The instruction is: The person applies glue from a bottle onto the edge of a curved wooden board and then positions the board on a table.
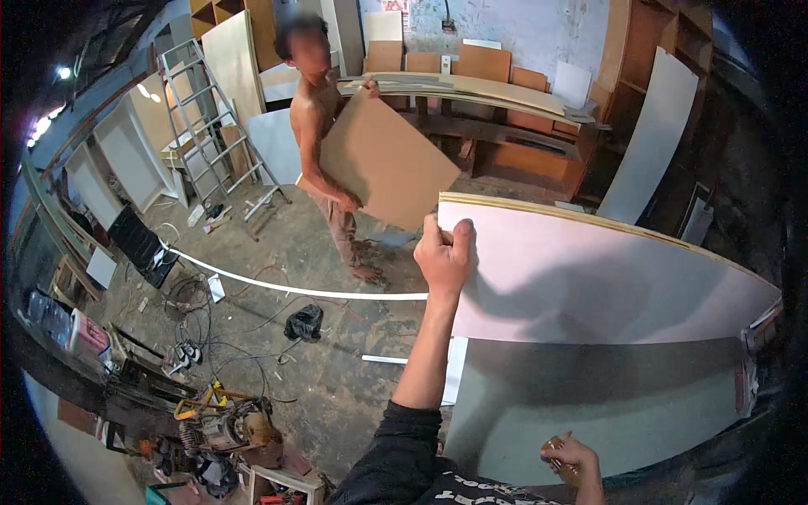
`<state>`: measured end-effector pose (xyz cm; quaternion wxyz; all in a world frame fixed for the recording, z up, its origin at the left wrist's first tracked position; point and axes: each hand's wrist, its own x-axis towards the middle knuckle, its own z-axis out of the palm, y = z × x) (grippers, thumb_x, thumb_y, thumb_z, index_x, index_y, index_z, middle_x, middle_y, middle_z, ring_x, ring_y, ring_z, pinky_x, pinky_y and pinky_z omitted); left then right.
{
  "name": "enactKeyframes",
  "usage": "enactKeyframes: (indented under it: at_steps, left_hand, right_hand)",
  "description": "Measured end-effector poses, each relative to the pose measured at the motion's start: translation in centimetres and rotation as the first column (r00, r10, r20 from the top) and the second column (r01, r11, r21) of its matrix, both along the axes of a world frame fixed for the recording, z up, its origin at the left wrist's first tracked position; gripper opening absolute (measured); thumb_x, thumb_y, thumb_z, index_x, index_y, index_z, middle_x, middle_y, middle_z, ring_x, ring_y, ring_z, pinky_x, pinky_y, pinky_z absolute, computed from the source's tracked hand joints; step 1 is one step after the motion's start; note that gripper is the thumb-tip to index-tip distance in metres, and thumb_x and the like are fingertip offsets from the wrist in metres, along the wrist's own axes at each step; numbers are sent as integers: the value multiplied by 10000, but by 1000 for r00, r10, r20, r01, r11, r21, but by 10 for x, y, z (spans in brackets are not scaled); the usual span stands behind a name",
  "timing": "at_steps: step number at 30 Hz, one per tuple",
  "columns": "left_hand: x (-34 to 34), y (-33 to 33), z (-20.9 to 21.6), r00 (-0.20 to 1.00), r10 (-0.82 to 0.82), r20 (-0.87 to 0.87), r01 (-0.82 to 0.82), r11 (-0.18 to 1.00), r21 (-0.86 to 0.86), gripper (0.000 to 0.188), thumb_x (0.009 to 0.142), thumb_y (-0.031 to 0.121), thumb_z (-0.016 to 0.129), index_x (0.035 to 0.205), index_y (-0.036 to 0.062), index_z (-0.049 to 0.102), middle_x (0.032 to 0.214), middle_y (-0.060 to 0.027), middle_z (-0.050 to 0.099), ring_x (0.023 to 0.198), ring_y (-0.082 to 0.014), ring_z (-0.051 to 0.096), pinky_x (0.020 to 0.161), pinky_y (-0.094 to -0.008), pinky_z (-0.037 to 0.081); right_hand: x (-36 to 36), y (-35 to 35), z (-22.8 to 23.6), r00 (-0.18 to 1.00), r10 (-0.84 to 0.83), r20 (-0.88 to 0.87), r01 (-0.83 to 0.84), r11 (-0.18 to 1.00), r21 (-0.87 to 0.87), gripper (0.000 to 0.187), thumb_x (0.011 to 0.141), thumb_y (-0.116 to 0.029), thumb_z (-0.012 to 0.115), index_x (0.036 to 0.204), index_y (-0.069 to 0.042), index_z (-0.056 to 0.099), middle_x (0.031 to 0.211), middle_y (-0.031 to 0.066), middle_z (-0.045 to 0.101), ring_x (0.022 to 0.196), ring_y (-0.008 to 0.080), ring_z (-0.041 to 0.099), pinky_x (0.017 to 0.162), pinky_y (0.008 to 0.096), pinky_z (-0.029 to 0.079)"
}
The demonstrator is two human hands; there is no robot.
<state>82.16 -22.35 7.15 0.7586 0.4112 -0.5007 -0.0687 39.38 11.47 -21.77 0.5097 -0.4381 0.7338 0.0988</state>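
My left hand (443,252) is closed round the left edge of a white-faced board (589,278), its thumb on the white face. The board stands on its long edge, tilted, with a layered wood edge along the top. Below it lies a grey-green work surface (589,400). Over the near part of that surface is my right hand (574,454), closed on a small shiny amber-brown object (552,448) whose kind I cannot make out. Beyond my left hand, another person holds a brown board (387,160) in both hands.
A stepladder (215,126) stands at the far left. A long white strip (295,290) runs across the floor near cables and a black plastic bag (304,322). Machinery (231,429) sits at lower left. Boards lie on a wooden bench (471,93) at the back.
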Motion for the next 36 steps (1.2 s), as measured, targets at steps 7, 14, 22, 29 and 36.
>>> enactKeyframes:
  at_steps: [7,14,22,29,36]
  left_hand:
    - [3,-2,-2,1000,15,16,-15,1000,-16,434,967,436,619,934,4,609,632,-64,577,533,-112,506,523,-284,429]
    - [2,-1,-1,1000,-1,-31,0,999,-46,468,928,477,665,837,33,548,577,-88,536,484,-235,531,501,-330,429]
    - [1,-2,0,998,-21,-53,18,997,-73,497,938,507,642,826,32,546,582,-89,528,490,-215,518,504,-318,424]
    - [6,0,-4,998,-39,41,39,999,-4,417,995,395,593,1025,-21,597,712,-36,607,586,-62,499,527,-243,417]
    - [1,-3,-2,999,-21,28,22,999,-50,438,989,423,598,982,-15,592,677,-29,589,557,-67,487,508,-248,400]
  right_hand:
    - [3,8,-13,996,-86,-24,85,996,-25,804,811,-469,805,1150,197,507,653,70,677,593,157,662,713,310,556]
    - [-7,-9,-21,995,102,-13,-98,982,163,1134,694,-690,753,1225,165,230,1099,258,579,1010,313,616,920,361,511]
    - [25,-11,30,974,130,-187,-124,991,45,1446,662,-703,781,1410,269,13,984,228,704,921,316,700,884,348,542]
    - [26,-12,36,977,142,-161,-133,989,62,1446,653,-749,750,1401,286,71,1020,279,687,974,352,692,903,388,537]
    - [13,-1,13,973,157,-172,-167,985,-47,891,683,-762,719,1012,65,689,847,197,714,838,305,712,881,390,541]
